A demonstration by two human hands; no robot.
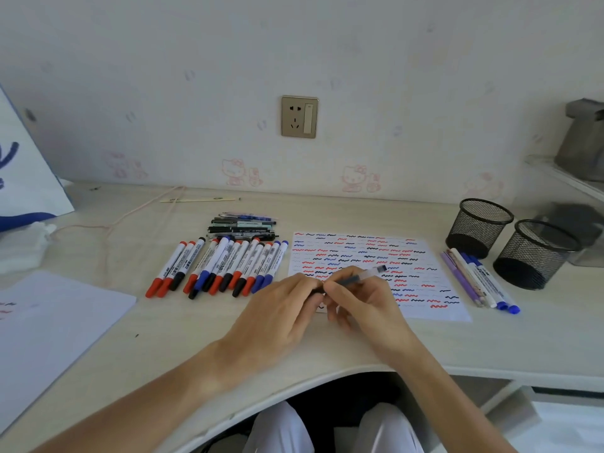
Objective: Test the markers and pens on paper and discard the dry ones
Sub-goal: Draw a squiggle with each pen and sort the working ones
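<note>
Pale wood-grain surface [183, 328] carries all items. Row of markers [222, 268] with red, blue and black caps lies left of centre, barrels side by side, caps toward the person, long axes running away and slightly right. Behind that row sits a pile of pens [243, 225], lying crosswise, left to right. Paper [421, 256] lies right of centre, covered in red, blue and black squiggles. Right of the paper, a small group of pens and markers [478, 279] lies apart from the rest, caps toward the near right. Two black mesh cups [510, 240] stand at far right, just beyond that group. White sheet [55, 322] lies at the near left edge; a socket [299, 116] is on the wall behind. Both hands meet over the paper's near left corner and hide part of it. Pen [359, 276] is held there, long axis near level, clear end up-right over the paper, dark end toward the left. Right hand [362, 302] pinches the barrel. Left hand [287, 305] has fingers curled at the dark end; exact contact cannot be told.
</note>
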